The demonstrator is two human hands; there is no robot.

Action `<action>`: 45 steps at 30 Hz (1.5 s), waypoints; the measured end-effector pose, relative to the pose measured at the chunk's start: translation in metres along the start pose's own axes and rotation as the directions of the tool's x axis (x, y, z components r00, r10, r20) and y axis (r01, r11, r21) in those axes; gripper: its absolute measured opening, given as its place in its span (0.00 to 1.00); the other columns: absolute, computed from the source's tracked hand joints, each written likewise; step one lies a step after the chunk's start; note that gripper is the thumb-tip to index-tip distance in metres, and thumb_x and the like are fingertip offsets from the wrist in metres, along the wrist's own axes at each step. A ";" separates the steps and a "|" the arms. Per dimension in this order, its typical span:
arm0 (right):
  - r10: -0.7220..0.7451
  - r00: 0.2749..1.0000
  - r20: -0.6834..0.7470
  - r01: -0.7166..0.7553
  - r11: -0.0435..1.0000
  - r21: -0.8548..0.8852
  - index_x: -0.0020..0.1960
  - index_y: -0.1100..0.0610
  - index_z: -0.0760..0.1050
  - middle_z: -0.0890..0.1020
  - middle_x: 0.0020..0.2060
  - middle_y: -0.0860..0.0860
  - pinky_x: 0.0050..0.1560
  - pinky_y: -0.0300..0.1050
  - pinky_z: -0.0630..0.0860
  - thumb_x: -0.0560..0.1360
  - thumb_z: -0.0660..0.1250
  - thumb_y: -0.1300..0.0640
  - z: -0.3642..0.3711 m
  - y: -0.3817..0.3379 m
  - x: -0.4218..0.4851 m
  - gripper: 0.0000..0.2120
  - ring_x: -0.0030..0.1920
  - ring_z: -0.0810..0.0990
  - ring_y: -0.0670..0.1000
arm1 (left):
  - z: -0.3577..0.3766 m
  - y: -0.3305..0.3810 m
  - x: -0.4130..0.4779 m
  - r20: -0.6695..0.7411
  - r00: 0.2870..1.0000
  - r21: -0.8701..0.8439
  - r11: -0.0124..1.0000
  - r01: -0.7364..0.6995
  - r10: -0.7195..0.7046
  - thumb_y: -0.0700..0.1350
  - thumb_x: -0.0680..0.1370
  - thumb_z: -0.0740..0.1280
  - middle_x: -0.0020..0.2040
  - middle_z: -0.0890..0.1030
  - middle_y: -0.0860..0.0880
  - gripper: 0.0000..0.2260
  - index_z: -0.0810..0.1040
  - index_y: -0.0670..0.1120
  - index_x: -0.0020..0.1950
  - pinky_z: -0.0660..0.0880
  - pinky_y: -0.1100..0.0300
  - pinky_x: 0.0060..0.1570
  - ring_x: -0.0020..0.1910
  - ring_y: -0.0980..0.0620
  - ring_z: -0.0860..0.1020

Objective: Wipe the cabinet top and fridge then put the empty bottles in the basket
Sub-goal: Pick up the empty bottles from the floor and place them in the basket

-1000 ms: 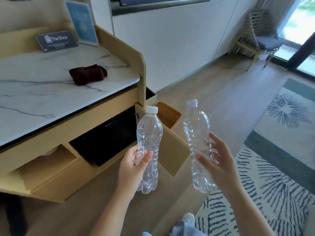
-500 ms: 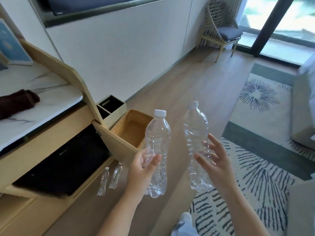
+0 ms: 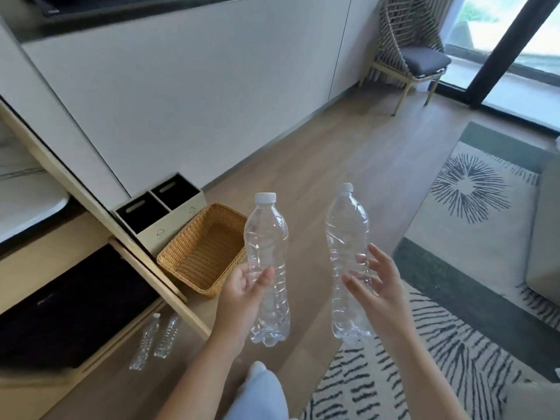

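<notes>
My left hand (image 3: 242, 294) grips a clear empty bottle with a white cap (image 3: 266, 237), held upright. In my right hand (image 3: 377, 286) stands a second clear empty bottle (image 3: 347, 237), also upright, with the fingers loosely around its lower half. Both bottles hang above the wooden floor, just right of a woven wicker basket (image 3: 194, 262), which sits empty beside the cabinet. The marble cabinet top (image 3: 21, 192) shows at the far left edge, and the black fridge front (image 3: 69, 310) sits below it. The wiping cloth is out of view.
Two more empty bottles (image 3: 154, 338) lie on the floor by the cabinet base. A two-slot bin (image 3: 163, 213) stands behind the basket against the white wall. A patterned rug (image 3: 454, 298) covers the floor at right. A chair (image 3: 409, 53) stands far back.
The view has swung right, off the cabinet top and cloth, bringing the basket fully into sight. Both hands carried their bottles closer to the basket, still upright.
</notes>
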State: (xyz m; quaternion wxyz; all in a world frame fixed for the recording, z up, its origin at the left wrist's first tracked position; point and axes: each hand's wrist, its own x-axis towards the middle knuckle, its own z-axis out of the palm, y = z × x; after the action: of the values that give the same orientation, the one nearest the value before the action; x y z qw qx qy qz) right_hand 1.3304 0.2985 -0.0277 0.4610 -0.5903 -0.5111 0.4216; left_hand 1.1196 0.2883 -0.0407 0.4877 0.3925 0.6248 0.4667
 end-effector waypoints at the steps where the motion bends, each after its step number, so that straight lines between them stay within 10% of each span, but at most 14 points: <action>1: 0.005 1.000 0.018 -0.005 1.000 -0.003 0.67 0.47 0.63 0.75 0.54 0.45 0.42 0.32 0.77 0.65 0.71 0.53 0.004 0.001 0.015 0.33 0.50 0.78 0.46 | 0.000 -0.002 0.013 -0.027 1.000 0.007 1.000 0.006 -0.005 0.75 0.54 0.64 0.40 0.77 0.66 0.30 0.70 0.59 0.47 0.70 0.74 0.34 0.38 0.73 0.75; 19: -0.051 0.915 0.400 0.071 0.997 -0.035 0.59 0.40 0.66 0.75 0.51 0.40 0.39 0.26 0.72 0.68 0.73 0.60 0.170 -0.025 0.280 0.27 0.48 0.78 0.41 | -0.053 0.013 0.232 -0.383 0.917 -0.143 0.988 0.063 -0.114 0.65 0.62 0.68 0.52 0.76 0.59 0.22 0.71 0.58 0.51 0.69 0.67 0.41 0.52 0.60 0.75; 26: 0.007 0.793 0.610 0.049 0.996 -0.075 0.61 0.44 0.67 0.76 0.48 0.41 0.36 0.28 0.73 0.68 0.72 0.61 0.236 -0.002 0.350 0.27 0.42 0.80 0.37 | -0.072 -0.012 0.267 -0.631 0.740 -0.177 0.972 0.155 -0.233 0.66 0.63 0.66 0.49 0.72 0.64 0.23 0.70 0.58 0.53 0.65 0.68 0.40 0.54 0.59 0.70; 32: 0.020 0.636 0.771 0.125 0.984 -0.128 0.60 0.44 0.66 0.78 0.43 0.36 0.35 0.28 0.73 0.69 0.71 0.61 0.298 0.007 0.431 0.25 0.41 0.79 0.36 | -0.074 -0.022 0.317 -0.752 0.570 -0.278 0.943 0.182 -0.331 0.66 0.65 0.69 0.57 0.78 0.51 0.29 0.72 0.51 0.59 0.72 0.49 0.58 0.57 0.51 0.75; 38: 0.076 0.547 0.833 0.178 0.963 -0.205 0.58 0.46 0.66 0.77 0.42 0.39 0.30 0.25 0.71 0.69 0.72 0.60 0.354 0.030 0.495 0.24 0.39 0.77 0.30 | -0.071 -0.044 0.369 -0.814 0.372 -0.404 0.895 0.191 -0.447 0.64 0.64 0.67 0.55 0.75 0.53 0.25 0.69 0.54 0.56 0.69 0.57 0.53 0.56 0.53 0.73; 45: 0.199 0.499 0.844 0.112 0.951 -0.290 0.59 0.43 0.66 0.77 0.46 0.38 0.30 0.28 0.73 0.69 0.71 0.58 0.417 0.113 0.500 0.24 0.43 0.78 0.32 | -0.087 -0.120 0.415 -0.790 0.334 -0.454 0.857 0.245 -0.514 0.66 0.62 0.66 0.54 0.73 0.56 0.29 0.70 0.54 0.59 0.65 0.68 0.41 0.53 0.58 0.71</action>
State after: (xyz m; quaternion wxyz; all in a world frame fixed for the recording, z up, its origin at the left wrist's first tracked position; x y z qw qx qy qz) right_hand 1.0116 0.8357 -0.2422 0.0346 -0.3764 -0.7162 0.5867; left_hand 0.9403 0.6325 -0.2494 0.2240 -0.1386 0.7936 0.5485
